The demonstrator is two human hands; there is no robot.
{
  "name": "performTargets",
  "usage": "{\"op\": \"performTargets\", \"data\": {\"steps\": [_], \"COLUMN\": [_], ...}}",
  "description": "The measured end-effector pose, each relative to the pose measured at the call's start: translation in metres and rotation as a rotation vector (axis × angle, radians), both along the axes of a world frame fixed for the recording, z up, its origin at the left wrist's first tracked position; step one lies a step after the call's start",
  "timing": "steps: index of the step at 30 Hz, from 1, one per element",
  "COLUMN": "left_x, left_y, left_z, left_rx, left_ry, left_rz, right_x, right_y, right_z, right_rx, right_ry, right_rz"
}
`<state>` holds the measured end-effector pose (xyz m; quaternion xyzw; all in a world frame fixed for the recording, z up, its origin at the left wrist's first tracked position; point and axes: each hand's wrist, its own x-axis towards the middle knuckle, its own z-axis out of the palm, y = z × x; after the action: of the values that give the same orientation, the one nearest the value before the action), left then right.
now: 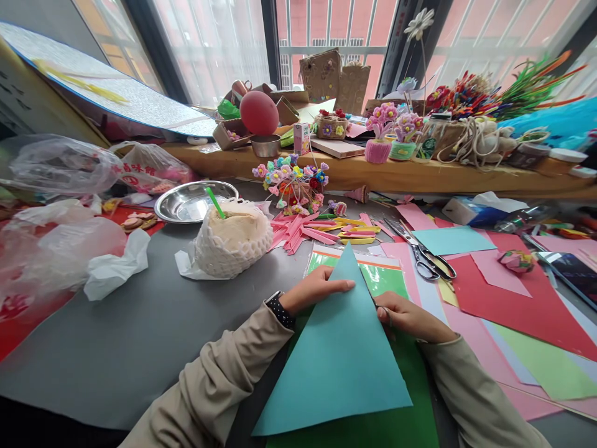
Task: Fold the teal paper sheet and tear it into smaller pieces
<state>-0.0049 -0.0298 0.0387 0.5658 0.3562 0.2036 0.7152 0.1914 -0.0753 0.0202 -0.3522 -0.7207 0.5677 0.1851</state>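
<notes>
A blue-green sheet of paper (340, 358), shaped like a tall triangle, stands tilted in front of me with its point away. My left hand (319, 289) grips its left side near the top, thumb lying on the paper's face. Along the sheet's right edge, my right hand (408, 316) is closed around small dark scissors (387, 315), mostly covered by the fingers; a bit of metal shows at the paper's edge. Beneath lies a green sheet (405, 404). Clear plastic packaging (382, 261) with an orange strip is just beyond the hands.
Large scissors (426, 258) lie on coloured sheets at right, near a red sheet (508, 286). A coconut (236, 239) in foam netting with a green straw stands left, before a metal plate (170, 208). Folded paper strips (298, 233) and a flower basket (296, 186) are beyond.
</notes>
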Motion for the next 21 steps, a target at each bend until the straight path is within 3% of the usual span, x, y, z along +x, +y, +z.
{"op": "performTargets", "data": {"steps": [17, 21], "left_x": [0.0002, 0.0006], "left_y": [-0.0015, -0.0016], "left_z": [0.0008, -0.0005], "left_rx": [-0.011, 0.002], "left_ry": [-0.001, 0.021], "left_rz": [-0.022, -0.038], "right_x": [0.0015, 0.0017], "right_y": [0.0005, 0.0], "right_z": [-0.0038, -0.0015], "right_rx": [-0.027, 0.022], "right_ry": [0.034, 0.024], "right_rz": [-0.003, 0.026]}}
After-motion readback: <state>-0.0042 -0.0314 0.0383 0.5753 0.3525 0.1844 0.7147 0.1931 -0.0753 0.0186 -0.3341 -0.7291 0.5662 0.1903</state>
